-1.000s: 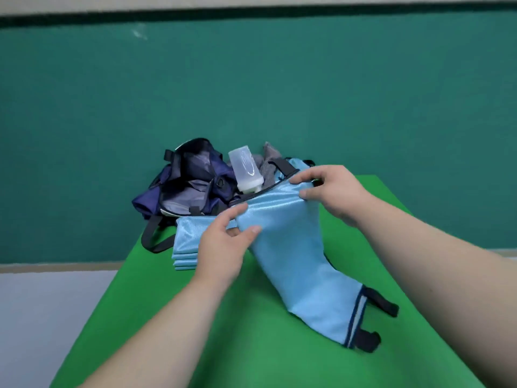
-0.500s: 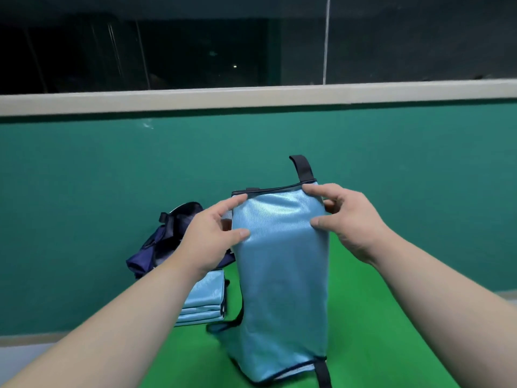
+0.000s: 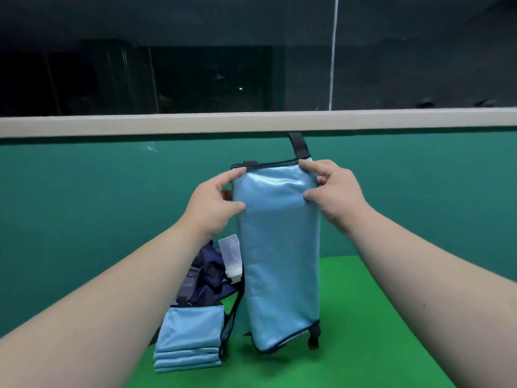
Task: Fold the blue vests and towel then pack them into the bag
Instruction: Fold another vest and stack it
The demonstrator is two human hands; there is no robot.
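"Hiding much, that blue vest (image 3: 279, 261)?"
"Most of the navy bag (image 3: 207, 278) at lower centre; the left forearm (image 3: 112, 303) covers more of it. The clear bottle (image 3: 230, 259) shows only partly."
"Hands?"
"The left hand (image 3: 212, 203) and right hand (image 3: 335, 191) pinch the vest's top corners mid-frame, hanging it over the green counter (image 3: 363, 331)."
"Room?"
"A teal wall (image 3: 84, 205), pale ledge (image 3: 251, 123), dark window (image 3: 195, 79) above."
"Counts?"
"One vest held, one folded stack (image 3: 190, 340) before the bag, layers unclear; one bag, one bottle."
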